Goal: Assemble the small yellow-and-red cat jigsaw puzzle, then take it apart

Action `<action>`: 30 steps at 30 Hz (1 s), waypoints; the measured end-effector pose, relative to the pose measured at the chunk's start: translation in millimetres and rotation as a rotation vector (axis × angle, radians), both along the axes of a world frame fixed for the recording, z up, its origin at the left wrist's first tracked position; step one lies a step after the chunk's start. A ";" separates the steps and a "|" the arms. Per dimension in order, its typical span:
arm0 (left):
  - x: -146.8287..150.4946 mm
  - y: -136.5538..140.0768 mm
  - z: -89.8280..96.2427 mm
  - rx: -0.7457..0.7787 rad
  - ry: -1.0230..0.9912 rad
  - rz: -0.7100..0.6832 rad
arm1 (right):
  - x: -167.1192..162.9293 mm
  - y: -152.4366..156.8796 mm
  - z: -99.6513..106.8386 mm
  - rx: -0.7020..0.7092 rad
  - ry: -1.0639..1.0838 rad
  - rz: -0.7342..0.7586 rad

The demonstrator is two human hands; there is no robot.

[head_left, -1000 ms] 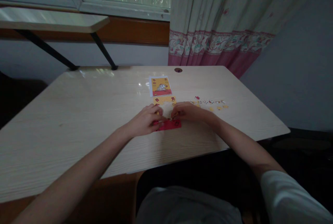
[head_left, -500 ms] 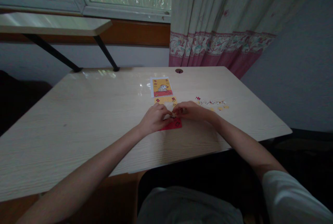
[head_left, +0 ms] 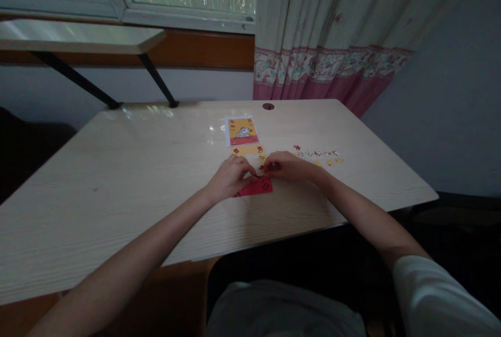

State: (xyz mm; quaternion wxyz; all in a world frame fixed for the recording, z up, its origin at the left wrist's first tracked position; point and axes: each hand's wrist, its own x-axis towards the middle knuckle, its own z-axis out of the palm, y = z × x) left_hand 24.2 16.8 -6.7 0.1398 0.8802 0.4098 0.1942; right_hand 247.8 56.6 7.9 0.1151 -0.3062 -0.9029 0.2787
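Observation:
A partly assembled jigsaw puzzle [head_left: 256,187] lies on the table, with a red lower part and a yellow border at the top. My left hand [head_left: 231,174] rests over its left side, thumb and forefinger closed on a small puzzle piece [head_left: 259,174] at the puzzle's middle. From the right, my right hand [head_left: 285,166] comes in with its fingertips pinched on another small piece, mostly hidden by the fingers. Just beyond the puzzle is a picture card [head_left: 243,131] with a white animal on yellow and red.
Several loose puzzle pieces [head_left: 319,154] are spread in rows to the right of my right hand. A raised shelf [head_left: 82,38] on black legs stands at the back left of the table [head_left: 129,180]. A round cable hole [head_left: 268,106] sits near the rear edge, before the curtain [head_left: 313,71].
My fingertips have drawn slightly apart over the puzzle's middle. A little more of the red part shows below my left hand. The loose pieces and the card have stayed put.

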 end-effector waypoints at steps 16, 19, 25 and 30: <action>15.2 11.2 1.2 -0.233 0.072 0.103 | 0.8 -2.1 -1.6 0.010 0.007 0.019; 15.6 11.7 1.4 -0.238 0.071 0.114 | 0.9 -2.8 -0.6 0.012 0.006 0.018; 16.9 13.0 -1.2 -0.151 0.137 0.140 | 0.6 -2.2 -2.1 0.017 0.033 0.039; 22.4 15.1 2.7 -0.201 0.197 0.129 | -0.3 -3.7 0.0 0.001 0.024 0.027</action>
